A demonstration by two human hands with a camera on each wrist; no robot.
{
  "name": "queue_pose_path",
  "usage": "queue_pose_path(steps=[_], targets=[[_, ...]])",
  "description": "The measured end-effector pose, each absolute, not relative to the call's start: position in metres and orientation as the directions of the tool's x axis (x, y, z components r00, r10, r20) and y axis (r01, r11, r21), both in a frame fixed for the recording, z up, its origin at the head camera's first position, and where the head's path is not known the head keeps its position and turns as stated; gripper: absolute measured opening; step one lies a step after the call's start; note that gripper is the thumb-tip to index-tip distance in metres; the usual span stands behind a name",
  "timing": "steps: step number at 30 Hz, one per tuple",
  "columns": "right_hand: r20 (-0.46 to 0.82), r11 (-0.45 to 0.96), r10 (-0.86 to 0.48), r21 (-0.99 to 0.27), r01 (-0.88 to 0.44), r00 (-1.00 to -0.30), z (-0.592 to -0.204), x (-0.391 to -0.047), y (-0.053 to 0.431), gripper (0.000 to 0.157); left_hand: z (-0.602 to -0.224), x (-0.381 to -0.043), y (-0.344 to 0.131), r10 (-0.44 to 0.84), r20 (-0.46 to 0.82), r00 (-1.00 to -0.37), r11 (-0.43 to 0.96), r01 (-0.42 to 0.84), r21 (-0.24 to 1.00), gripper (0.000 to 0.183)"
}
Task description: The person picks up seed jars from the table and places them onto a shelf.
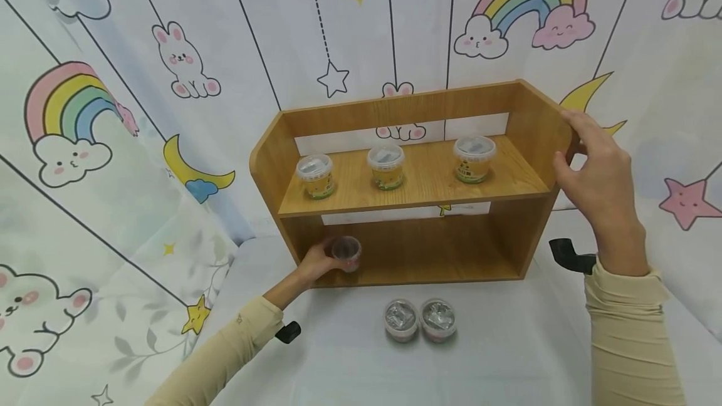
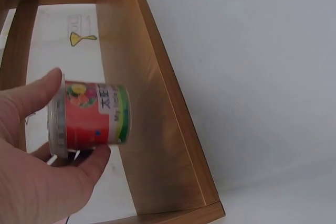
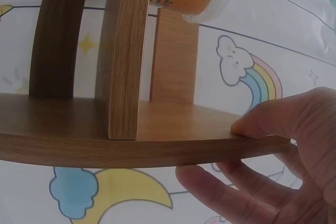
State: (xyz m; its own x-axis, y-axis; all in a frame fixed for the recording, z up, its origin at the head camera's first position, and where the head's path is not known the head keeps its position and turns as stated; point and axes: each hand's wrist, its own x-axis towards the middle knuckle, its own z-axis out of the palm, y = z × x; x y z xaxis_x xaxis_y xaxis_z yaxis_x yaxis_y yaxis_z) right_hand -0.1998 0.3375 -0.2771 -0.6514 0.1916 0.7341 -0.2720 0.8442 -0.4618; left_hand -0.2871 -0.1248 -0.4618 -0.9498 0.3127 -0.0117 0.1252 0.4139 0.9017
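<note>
My left hand (image 1: 317,263) grips a small plastic cup (image 2: 94,113) with a clear lid and a red label. In the head view this cup is at the left end of the lower level of a two-tier wooden shelf (image 1: 417,200). The left wrist view shows thumb and fingers round its lid end. With thumb and fingers on either side, my right hand (image 1: 600,171) holds the upper edge of the shelf's right side panel (image 3: 210,142). Two lidded cups, a left one (image 1: 401,319) and a right one (image 1: 438,319), stand side by side before the shelf.
Three yellow-labelled cups stand on the upper level: a left cup (image 1: 316,176), a middle cup (image 1: 386,166) and a right cup (image 1: 474,158). The shelf rests on a white-covered table (image 1: 485,356). Behind it hangs a cartoon-printed cloth (image 1: 248,67).
</note>
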Motion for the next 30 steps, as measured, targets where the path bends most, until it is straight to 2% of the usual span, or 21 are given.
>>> queue_pose_path(steps=[9,16,21,30], targets=[[0.726,0.842,0.200,-0.471,-0.263,-0.658,-0.278,-0.199,0.338,0.064,-0.470,-0.299,-0.120,0.187,-0.035,-0.982,0.395,0.042,0.918,0.074],[0.727,0.840,0.195,-0.471,-0.271,-0.658,-0.278,-0.198,0.337,0.065,-0.478,-0.303,-0.122,0.160,-0.039,-0.986,0.368,0.023,0.930,0.068],[0.724,0.838,0.196,-0.474,-0.270,-0.662,-0.278,-0.198,0.336,0.064,-0.481,-0.302,-0.123,0.146,-0.044,-0.988,0.366,0.013,0.931,0.072],[0.730,0.837,0.196,-0.472,-0.276,-0.655,-0.278,-0.199,0.338,0.064,-0.476,-0.299,-0.121,0.177,0.036,-0.984,0.396,0.104,0.912,0.075]])
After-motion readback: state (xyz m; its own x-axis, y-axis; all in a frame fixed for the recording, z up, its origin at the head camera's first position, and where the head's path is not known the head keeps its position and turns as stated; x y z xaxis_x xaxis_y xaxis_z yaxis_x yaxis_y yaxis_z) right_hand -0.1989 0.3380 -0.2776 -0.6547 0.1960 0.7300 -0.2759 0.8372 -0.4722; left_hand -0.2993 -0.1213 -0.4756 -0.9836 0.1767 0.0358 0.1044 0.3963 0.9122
